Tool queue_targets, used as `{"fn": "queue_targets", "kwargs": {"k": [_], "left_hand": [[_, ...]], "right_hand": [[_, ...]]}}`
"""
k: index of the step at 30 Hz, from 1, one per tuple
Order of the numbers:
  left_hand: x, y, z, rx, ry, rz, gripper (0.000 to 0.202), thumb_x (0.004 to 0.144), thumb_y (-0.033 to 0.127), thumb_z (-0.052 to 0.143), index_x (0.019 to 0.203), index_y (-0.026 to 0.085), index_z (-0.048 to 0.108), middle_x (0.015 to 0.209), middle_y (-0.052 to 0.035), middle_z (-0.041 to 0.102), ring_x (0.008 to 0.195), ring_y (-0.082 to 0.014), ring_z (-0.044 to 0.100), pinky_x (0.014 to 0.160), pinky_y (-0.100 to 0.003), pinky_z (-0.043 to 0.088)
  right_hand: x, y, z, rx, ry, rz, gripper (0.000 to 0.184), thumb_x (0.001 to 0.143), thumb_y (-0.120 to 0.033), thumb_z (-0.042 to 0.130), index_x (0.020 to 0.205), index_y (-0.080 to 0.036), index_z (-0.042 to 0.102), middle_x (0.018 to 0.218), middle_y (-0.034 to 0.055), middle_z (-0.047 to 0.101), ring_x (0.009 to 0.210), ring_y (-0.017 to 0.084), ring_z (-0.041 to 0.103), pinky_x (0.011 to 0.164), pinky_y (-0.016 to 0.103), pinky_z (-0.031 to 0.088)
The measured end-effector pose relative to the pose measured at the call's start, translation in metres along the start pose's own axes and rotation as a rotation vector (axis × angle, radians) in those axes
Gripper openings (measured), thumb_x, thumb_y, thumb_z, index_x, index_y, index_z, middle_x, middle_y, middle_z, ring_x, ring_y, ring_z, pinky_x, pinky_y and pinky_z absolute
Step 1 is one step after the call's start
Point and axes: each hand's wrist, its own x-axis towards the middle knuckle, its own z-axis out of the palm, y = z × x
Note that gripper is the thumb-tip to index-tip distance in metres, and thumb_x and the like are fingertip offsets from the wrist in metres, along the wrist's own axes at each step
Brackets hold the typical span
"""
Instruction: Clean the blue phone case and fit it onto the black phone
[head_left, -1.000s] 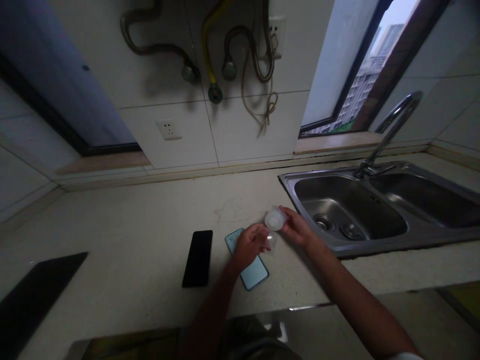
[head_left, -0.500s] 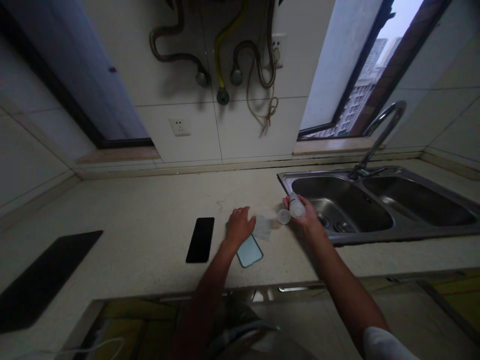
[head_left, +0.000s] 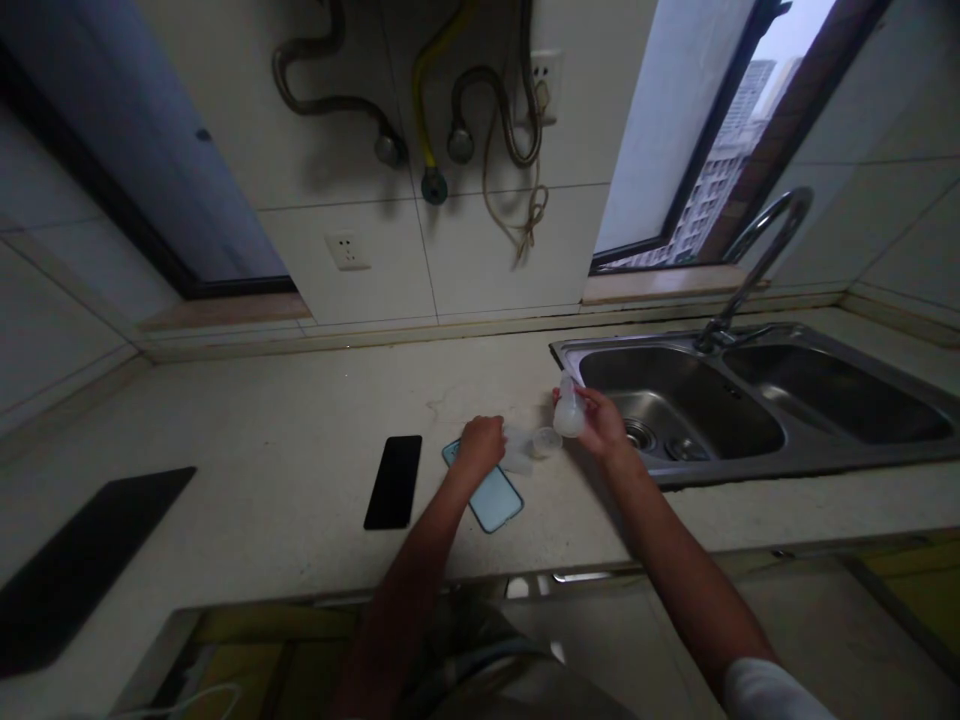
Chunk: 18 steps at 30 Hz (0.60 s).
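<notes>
Head camera looks forward and down — countertop (head_left: 300,420) near, wall (head_left: 465,250) beyond.

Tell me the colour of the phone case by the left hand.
The phone case is light blue; head view shows it best.

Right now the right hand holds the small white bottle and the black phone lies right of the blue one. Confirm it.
Wrong on one point: the head view shows the black phone lying left of the blue phone, not right. The right hand does hold the small white bottle.

Both arms stretched forward, left hand (head_left: 480,443) curled palm-down, right hand (head_left: 602,422) (raised slightly higher) closed in a grip
</notes>
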Motion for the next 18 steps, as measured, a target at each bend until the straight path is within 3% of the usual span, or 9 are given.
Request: {"fn": "queue_targets", "kwargs": {"k": [4, 6, 8, 11, 13, 15, 18], "left_hand": [[0.000, 0.006, -0.003, -0.170, 0.061, 0.104, 0.024, 0.084, 0.014, 0.059, 0.105, 0.018, 0.070, 0.104, -0.0126, 0.069, 0.107, -0.0255, 0.061, 0.102, -0.038, 0.042], [0.000, 0.009, -0.005, -0.465, 0.107, 0.090, 0.033, 0.084, 0.020, 0.060, 0.115, 0.017, 0.067, 0.099, -0.0085, 0.068, 0.093, -0.0204, 0.063, 0.090, -0.034, 0.048], [0.000, 0.010, -0.008, -0.836, 0.106, -0.006, 0.042, 0.077, 0.024, 0.067, 0.118, 0.016, 0.065, 0.085, -0.0023, 0.064, 0.073, -0.0144, 0.061, 0.075, -0.029, 0.050], [0.002, 0.007, -0.011, -1.289, 0.021, -0.174, 0.050, 0.064, 0.019, 0.077, 0.112, 0.014, 0.065, 0.074, 0.0024, 0.060, 0.064, -0.0099, 0.057, 0.067, -0.024, 0.048], [0.004, 0.003, -0.012, -1.495, -0.043, -0.271, 0.042, 0.062, 0.014, 0.075, 0.103, 0.013, 0.065, 0.075, 0.0004, 0.063, 0.066, -0.0102, 0.060, 0.069, -0.024, 0.049], [0.006, 0.001, -0.010, -1.592, -0.116, -0.341, 0.030, 0.065, 0.009, 0.070, 0.094, 0.014, 0.064, 0.080, -0.0028, 0.067, 0.071, -0.0117, 0.064, 0.074, -0.026, 0.052], [0.005, 0.001, -0.005, -1.608, -0.211, -0.375, 0.023, 0.070, 0.004, 0.060, 0.090, 0.015, 0.064, 0.087, -0.0062, 0.071, 0.085, -0.0170, 0.068, 0.085, -0.031, 0.053]], "right_hand": [[-0.005, 0.001, 0.006, 0.026, -0.002, -0.102, 0.021, 0.076, -0.006, 0.062, 0.091, -0.021, 0.065, 0.076, -0.0001, 0.075, 0.070, 0.015, 0.073, 0.064, 0.026, 0.064], [-0.006, 0.001, 0.009, 0.055, 0.015, -0.149, 0.020, 0.076, -0.006, 0.064, 0.089, -0.022, 0.065, 0.078, -0.0007, 0.076, 0.074, 0.014, 0.074, 0.069, 0.026, 0.064], [-0.007, -0.001, 0.011, 0.074, 0.020, -0.203, 0.019, 0.077, -0.008, 0.065, 0.090, -0.022, 0.066, 0.082, -0.0002, 0.077, 0.078, 0.014, 0.074, 0.073, 0.025, 0.063], [-0.012, -0.001, 0.016, 0.074, 0.004, -0.305, 0.018, 0.078, -0.011, 0.069, 0.094, -0.022, 0.068, 0.088, 0.0004, 0.077, 0.085, 0.013, 0.074, 0.082, 0.024, 0.062], [-0.019, -0.001, 0.021, 0.062, -0.046, -0.392, 0.022, 0.077, -0.013, 0.072, 0.097, -0.022, 0.068, 0.095, -0.0004, 0.077, 0.095, 0.013, 0.072, 0.094, 0.028, 0.059], [-0.029, 0.001, 0.026, 0.046, -0.114, -0.457, 0.027, 0.076, -0.014, 0.076, 0.100, -0.025, 0.067, 0.103, -0.0029, 0.076, 0.104, 0.014, 0.070, 0.105, 0.038, 0.054], [-0.043, 0.003, 0.034, 0.022, -0.168, -0.472, 0.030, 0.075, -0.015, 0.078, 0.099, -0.028, 0.067, 0.107, -0.0047, 0.075, 0.108, 0.017, 0.070, 0.108, 0.049, 0.051]]}}
